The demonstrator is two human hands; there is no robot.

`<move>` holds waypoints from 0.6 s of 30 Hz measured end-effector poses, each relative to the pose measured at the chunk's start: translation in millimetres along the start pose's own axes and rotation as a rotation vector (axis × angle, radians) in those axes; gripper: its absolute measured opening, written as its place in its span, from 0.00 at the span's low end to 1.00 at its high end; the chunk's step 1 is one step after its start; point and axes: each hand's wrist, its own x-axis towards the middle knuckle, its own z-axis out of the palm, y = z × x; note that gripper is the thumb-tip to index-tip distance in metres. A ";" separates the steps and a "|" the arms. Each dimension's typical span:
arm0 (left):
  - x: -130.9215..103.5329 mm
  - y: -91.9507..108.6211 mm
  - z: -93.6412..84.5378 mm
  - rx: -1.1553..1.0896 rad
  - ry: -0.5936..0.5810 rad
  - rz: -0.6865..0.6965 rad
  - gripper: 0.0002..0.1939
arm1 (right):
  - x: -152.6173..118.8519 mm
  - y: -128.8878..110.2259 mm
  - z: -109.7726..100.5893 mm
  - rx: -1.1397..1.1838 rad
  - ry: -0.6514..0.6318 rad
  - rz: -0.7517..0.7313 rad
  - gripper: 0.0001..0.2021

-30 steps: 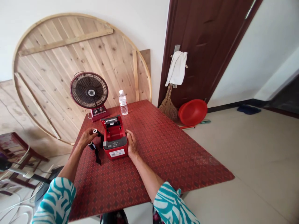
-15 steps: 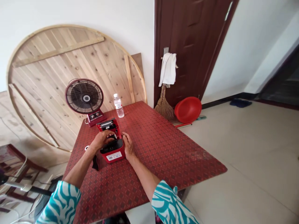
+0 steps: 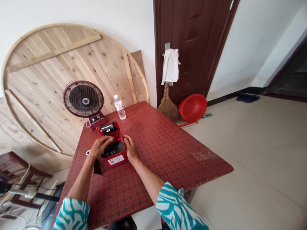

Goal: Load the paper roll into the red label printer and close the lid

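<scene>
A red and black device (image 3: pixel 116 158) with a printed label stands on the patterned table, its lid (image 3: pixel 108 127) tilted up at the back. My right hand (image 3: pixel 130 148) wraps round its right side. At the left edge of the opening is my left hand (image 3: pixel 99 146), its fingers bent over the black inner part; what they hold, if anything, cannot be made out. Left of that hand lies a small white roll (image 3: pixel 88 152), partly covered by it. A black object (image 3: pixel 97 167) rests beside the device, near my left wrist.
The red table (image 3: pixel 163 153) also bears a fan (image 3: pixel 83 100) and a water bottle (image 3: pixel 120 108) at the back. A round wooden board (image 3: pixel 72 64) leans on the wall. Beyond the table are a broom (image 3: pixel 168 107) and a red basin (image 3: pixel 193 107).
My left hand has shifted left and out of the device's middle; the dark roll seen by its fingers no longer shows. My right hand stays on the device. The view has moved slightly.
</scene>
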 end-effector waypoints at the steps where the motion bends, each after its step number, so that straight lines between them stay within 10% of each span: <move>1: -13.9 -2.6 2.7 -0.048 0.115 -0.020 0.25 | 0.3 -0.6 -0.1 -0.004 0.000 -0.001 0.16; 11: -61.1 -15.2 37.7 0.169 0.402 0.380 0.19 | 1.6 13.0 -9.8 -0.042 -0.016 0.012 0.21; 18: -59.5 -22.1 42.7 0.319 0.548 0.593 0.12 | 78.4 -13.8 22.7 -0.092 -0.098 -0.083 0.28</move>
